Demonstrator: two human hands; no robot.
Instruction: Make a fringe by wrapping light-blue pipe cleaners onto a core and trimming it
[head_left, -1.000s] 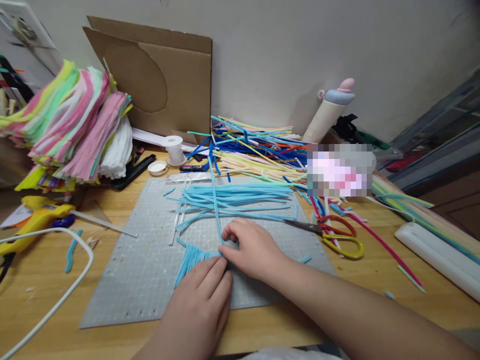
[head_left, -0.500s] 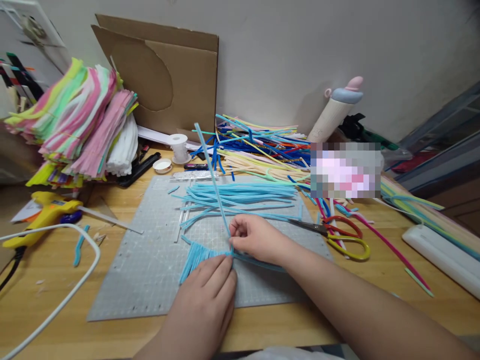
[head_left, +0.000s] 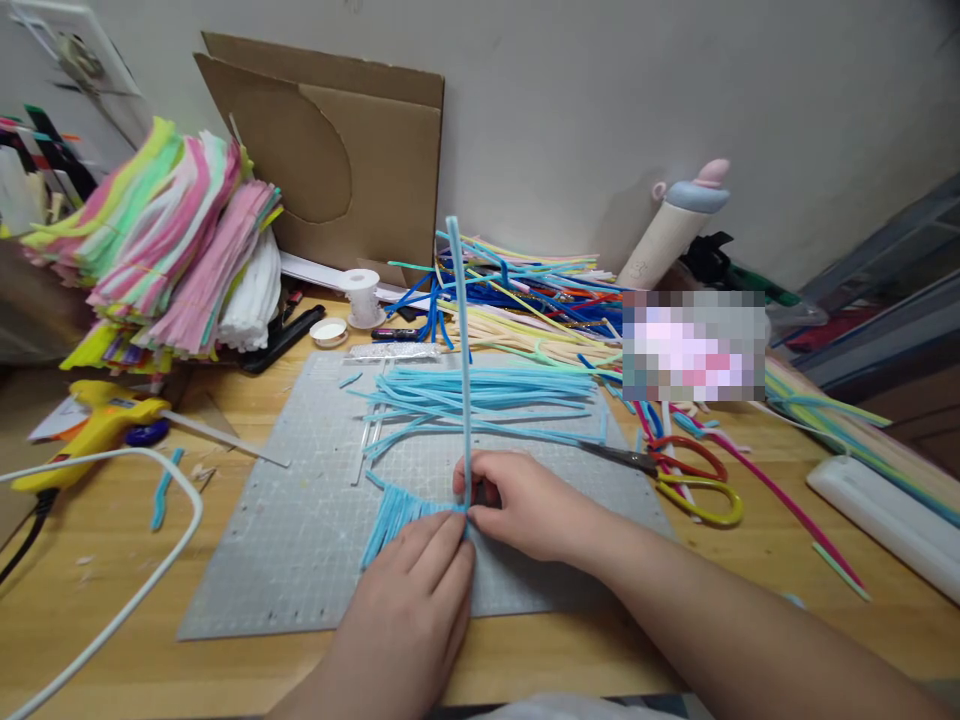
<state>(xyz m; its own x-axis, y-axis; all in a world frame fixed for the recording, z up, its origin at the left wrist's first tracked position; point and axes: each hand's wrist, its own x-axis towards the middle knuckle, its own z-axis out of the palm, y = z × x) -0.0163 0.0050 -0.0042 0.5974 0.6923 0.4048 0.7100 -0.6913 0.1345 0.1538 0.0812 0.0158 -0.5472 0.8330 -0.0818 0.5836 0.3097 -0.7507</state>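
Note:
A fan-shaped piece made of light blue pipe cleaners [head_left: 390, 520] lies on the grey cutting mat [head_left: 255, 560]. My left hand [head_left: 412, 590] presses flat over its right part, fingers together, hiding some of it. At the piece's right edge, my right hand [head_left: 517, 500] pinches the foot of a blue pipe cleaner [head_left: 461, 340] that stands almost upright. The fingertips of both hands are close together there. Behind them a pile of loose blue pipe cleaners [head_left: 487, 390] is spread across the mat.
Scissors [head_left: 701, 500] with red and yellow handles lie at the mat's right. A yellow glue gun [head_left: 90, 430] and white cable [head_left: 176, 540] are at left. Coloured bundles [head_left: 172, 240], cardboard [head_left: 390, 150], a spool [head_left: 361, 300] and a bottle [head_left: 667, 235] stand behind.
The pipe cleaner in my right hand has swung from leaning left to nearly upright. My right hand has shifted slightly down and right. My left hand keeps its place on the piece.

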